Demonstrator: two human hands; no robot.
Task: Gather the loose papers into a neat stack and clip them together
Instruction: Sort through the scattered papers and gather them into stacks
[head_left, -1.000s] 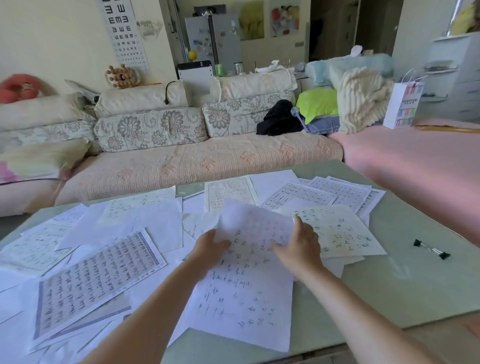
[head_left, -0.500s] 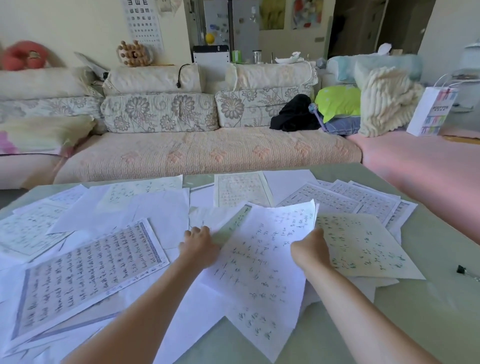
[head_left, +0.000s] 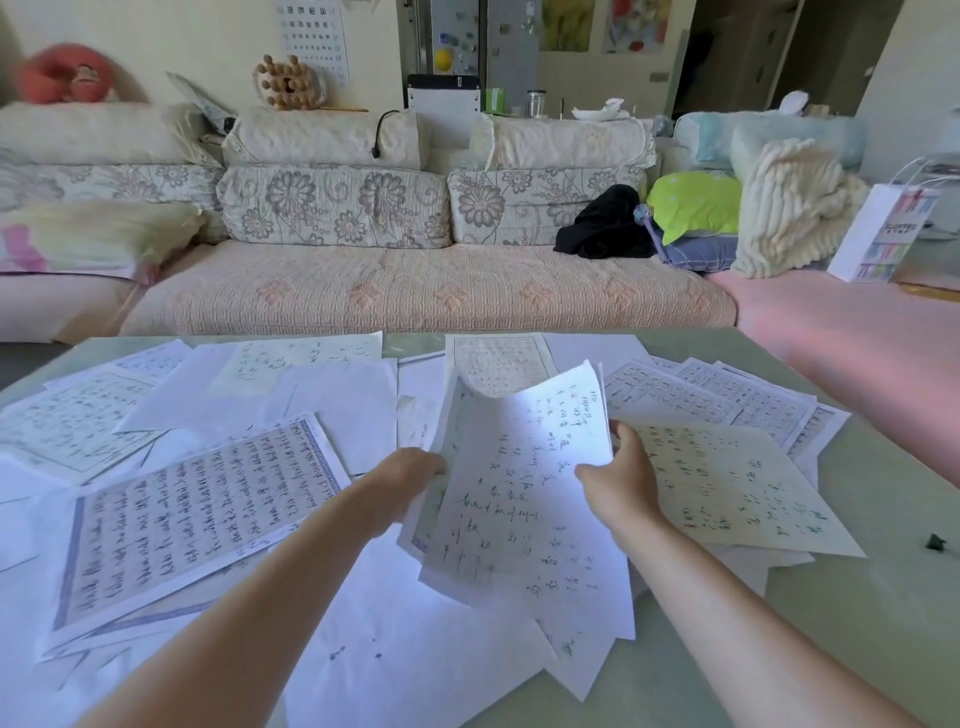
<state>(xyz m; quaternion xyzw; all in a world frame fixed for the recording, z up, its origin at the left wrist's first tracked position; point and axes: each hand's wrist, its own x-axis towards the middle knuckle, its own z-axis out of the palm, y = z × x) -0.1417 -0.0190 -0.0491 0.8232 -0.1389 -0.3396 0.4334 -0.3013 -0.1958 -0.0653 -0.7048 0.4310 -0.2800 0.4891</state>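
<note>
left hand (head_left: 402, 486): grips left edge of held sheets (head_left: 524, 493), fingers curled round the edge, tips hidden behind the paper
right hand (head_left: 621, 491): pinches right edge of the same sheets, thumb on front, fingers behind
held sheets: a few handwritten pages between the two hands, lifted and tilted up off the table; top edge curls over, bottom corners droop onto the pile; edges uneven, not squared
loose papers (head_left: 332, 410): scattered flat and overlapping across the table, on the left, far side and right
bordered sheet (head_left: 192, 514): flat, just left of the left forearm, purple border
yellowish sheet (head_left: 727, 493): flat, just right of the right hand
clip (head_left: 935, 542): small, dark, blurred; on bare table at the right edge, well apart from both hands
table (head_left: 857, 597): pale green top
sofa (head_left: 426, 291): behind the table, floral cushions
</note>
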